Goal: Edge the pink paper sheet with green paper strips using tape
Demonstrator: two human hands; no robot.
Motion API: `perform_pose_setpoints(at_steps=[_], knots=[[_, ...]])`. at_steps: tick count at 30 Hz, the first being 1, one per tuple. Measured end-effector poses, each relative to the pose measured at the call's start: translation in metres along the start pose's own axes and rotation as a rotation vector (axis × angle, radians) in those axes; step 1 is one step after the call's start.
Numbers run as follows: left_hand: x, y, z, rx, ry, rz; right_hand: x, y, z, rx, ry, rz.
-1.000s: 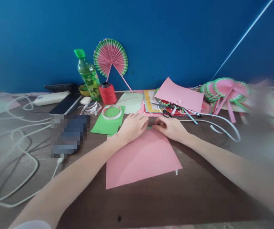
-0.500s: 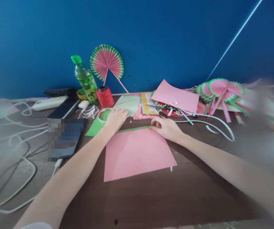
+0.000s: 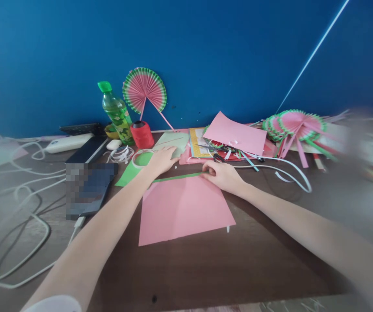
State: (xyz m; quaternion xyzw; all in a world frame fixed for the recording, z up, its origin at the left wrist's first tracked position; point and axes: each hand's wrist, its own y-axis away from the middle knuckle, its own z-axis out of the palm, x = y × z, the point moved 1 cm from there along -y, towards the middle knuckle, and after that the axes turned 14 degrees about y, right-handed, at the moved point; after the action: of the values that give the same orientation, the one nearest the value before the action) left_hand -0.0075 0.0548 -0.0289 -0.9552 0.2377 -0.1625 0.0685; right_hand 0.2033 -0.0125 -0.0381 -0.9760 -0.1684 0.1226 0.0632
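A pink sheet of paper (image 3: 186, 208) lies on the brown table in front of me. Along its far edge runs a narrow green paper strip (image 3: 180, 177). My left hand (image 3: 163, 161) lies flat near the far left corner, fingers stretched out over the strip's left end. With bent fingers and thumb pressed together, my right hand (image 3: 220, 172) pinches the strip's right end at the sheet's far right corner. Just left of my left hand, a roll of tape (image 3: 137, 164) rests on a green sheet of paper (image 3: 125, 175).
A green bottle (image 3: 117, 112), a red object (image 3: 142, 135) and a pink-green folded fan (image 3: 144, 91) stand by the blue wall. Cables and a phone (image 3: 100, 190) lie left. Scissors (image 3: 218, 158) and a curled pink sheet (image 3: 236, 133) lie behind; several fans (image 3: 298, 123) are at right.
The view has shifted slightly. Both hands keep nearly the same places on the paper, with my left hand flat and my right hand pinching the strip's end.
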Motion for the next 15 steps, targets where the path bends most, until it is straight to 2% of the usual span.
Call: perform_pose_setpoints(at_steps=[6, 12, 15], knots=[[0.000, -0.002, 0.002, 0.084, 0.012, -0.057, 0.000, 0.000, 0.000, 0.008, -0.006, -0.014], [-0.006, 0.001, -0.009, 0.269, 0.030, -0.206, 0.000, 0.001, 0.000, 0.004, 0.008, -0.016], [-0.011, 0.001, -0.020, 0.403, 0.157, -0.268, 0.000, 0.002, -0.001, 0.001, 0.018, -0.012]])
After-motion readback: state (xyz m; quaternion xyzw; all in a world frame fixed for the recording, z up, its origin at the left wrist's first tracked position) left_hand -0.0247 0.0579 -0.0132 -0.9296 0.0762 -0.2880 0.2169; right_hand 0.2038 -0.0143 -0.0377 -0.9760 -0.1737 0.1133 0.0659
